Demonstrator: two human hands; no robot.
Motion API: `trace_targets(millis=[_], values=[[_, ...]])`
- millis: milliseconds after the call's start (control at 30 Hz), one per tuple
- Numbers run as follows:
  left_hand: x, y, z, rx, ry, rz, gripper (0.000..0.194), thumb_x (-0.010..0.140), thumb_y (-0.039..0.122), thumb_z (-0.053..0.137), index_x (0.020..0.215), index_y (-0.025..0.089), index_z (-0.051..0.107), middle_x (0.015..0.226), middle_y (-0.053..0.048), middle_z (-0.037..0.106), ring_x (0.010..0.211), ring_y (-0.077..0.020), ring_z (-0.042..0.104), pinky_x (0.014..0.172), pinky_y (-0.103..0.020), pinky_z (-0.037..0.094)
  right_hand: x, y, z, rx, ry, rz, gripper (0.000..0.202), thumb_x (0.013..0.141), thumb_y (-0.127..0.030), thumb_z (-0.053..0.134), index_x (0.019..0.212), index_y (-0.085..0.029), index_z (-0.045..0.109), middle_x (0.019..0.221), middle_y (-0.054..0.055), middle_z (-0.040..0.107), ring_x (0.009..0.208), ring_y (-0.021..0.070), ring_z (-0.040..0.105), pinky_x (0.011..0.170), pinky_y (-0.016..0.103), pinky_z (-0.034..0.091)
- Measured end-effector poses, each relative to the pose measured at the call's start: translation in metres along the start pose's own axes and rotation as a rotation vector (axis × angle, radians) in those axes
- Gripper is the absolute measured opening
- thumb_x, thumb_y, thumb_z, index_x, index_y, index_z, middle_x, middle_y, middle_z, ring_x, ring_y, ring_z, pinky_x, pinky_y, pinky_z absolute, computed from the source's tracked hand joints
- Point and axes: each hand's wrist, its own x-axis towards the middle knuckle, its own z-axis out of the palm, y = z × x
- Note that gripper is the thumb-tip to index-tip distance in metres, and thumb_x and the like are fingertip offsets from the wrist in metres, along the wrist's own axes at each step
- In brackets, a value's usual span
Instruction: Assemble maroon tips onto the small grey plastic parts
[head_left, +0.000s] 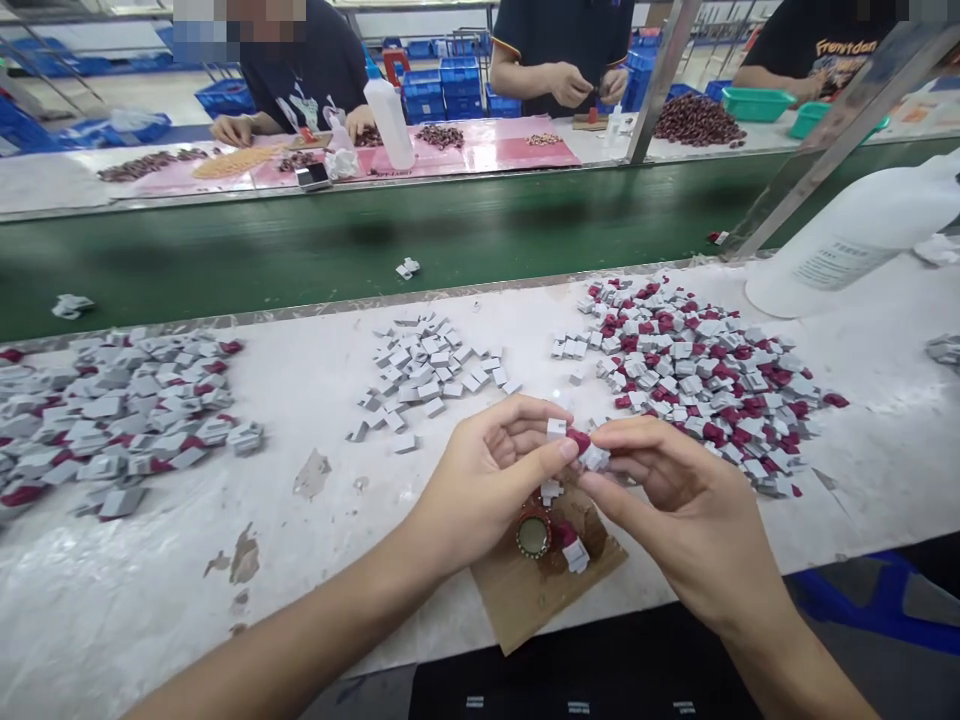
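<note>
Left hand and right hand pinching grey-maroon parts between them; cap on board nearby; block pile beyond.

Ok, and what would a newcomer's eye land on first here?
Probably the left hand and right hand, front and centre, holding a small grey-and-maroon piece. Next, the big grey-and-maroon pile beyond the right hand. Then the large white bottle at upper right.

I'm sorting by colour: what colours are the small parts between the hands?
The small parts are maroon and light grey, best seen in the head view.
</note>
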Motion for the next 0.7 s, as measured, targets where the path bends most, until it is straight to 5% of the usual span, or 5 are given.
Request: trace_targets(millis=[267, 433, 700], values=[[-0.013, -0.007, -0.015, -0.025, 0.030, -0.007, 0.026, 0.094, 0.032, 0.093, 0.114, 0.020, 0.082, 0.105, -0.007, 0.087, 0.100, -0.0223, 0.083, 0.092, -0.034, 0.068, -0.012, 0.001, -0.008, -0.203, -0.033, -0.023, 0.018, 0.102, -0.024, 0.084, 0.110, -0.039, 0.090, 0.105, -0.001, 0.086, 0.101, 0.0179, 0.081, 0.086, 0.022, 0.068], [-0.016, -0.013, -0.028, 0.062, 0.171, 0.010, 0.022, 0.097, 0.029, 0.088, 0.115, 0.019, 0.082, 0.105, -0.007, 0.088, 0.101, -0.0226, 0.085, 0.100, -0.037, 0.069, -0.030, -0.003, -0.008, -0.283, -0.217, -0.032, 0.022, 0.104, -0.021, 0.079, 0.113, -0.040, 0.087, 0.108, -0.002, 0.086, 0.100, 0.0182, 0.083, 0.086, 0.023, 0.069], [-0.015, -0.017, -0.027, 0.111, 0.156, -0.014, 0.026, 0.099, 0.025, 0.083, 0.123, 0.016, 0.079, 0.102, -0.008, 0.089, 0.102, -0.0251, 0.086, 0.101, -0.039, 0.069, -0.038, 0.001, -0.004, -0.332, -0.303, -0.105, 0.028, 0.106, -0.013, 0.073, 0.117, -0.036, 0.084, 0.111, 0.000, 0.084, 0.097, 0.0166, 0.084, 0.082, 0.022, 0.069]])
